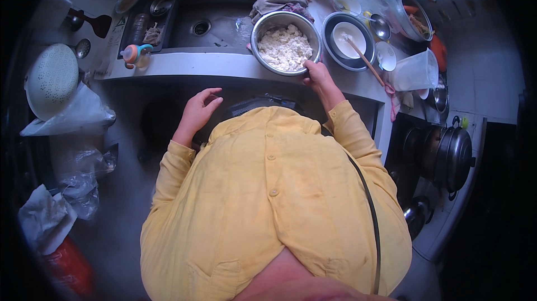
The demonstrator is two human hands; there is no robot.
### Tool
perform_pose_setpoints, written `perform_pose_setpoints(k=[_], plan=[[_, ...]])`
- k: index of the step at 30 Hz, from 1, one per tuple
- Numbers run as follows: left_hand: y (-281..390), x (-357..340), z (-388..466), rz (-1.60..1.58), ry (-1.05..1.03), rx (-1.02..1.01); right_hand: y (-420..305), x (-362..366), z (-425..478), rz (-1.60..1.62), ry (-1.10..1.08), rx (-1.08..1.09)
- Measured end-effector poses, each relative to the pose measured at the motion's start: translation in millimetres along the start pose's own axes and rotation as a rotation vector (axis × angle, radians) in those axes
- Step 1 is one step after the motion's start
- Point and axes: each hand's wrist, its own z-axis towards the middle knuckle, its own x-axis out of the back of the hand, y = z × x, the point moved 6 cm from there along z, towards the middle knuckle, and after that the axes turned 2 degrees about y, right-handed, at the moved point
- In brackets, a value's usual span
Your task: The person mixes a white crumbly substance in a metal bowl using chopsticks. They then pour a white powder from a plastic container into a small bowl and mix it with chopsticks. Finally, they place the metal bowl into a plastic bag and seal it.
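Note:
My right hand (319,77) grips the near right rim of a deep stainless-steel bowl (256,54), thumb on top of the edge. Inside lies a lumpy, floury white mixture (287,47) that looks like crumbly dough. The bowl is at the counter's front edge, just right of the sink. Empty, with thumb and fingers apart, my left hand (199,110) hovers in front of the counter. Right of the metal bowl, a white bowl (342,34) with whitish residue sits inside a dark grey basin (331,58). A pair of wooden chopsticks (366,61) leans out of the white bowl.
Behind the metal bowl a grey cloth (275,3) is bunched at the edge of the dark sink (226,11). A baby bottle (136,54) is on the left ledge. A translucent plastic jug (415,70) lies at the right. Stacked pots (455,158) stand lower right.

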Motion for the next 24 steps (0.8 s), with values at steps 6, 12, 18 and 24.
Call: perform_pose_setpoints(k=[6,12,18,24], plan=[[25,-25,13,-0.153,-0.049,0.043,-30,3,-31,-0.281,-0.145,-0.003],[49,-50,64,-0.031,-0.007,-0.067,-44,26,-48,-0.589,-0.003,0.411],[50,-55,146,0.286,0.229,-0.140,-91,9,-79,-0.950,0.184,0.906],[56,-67,175,0.265,0.202,-0.050,-99,21,-81,-0.956,0.162,0.936]])
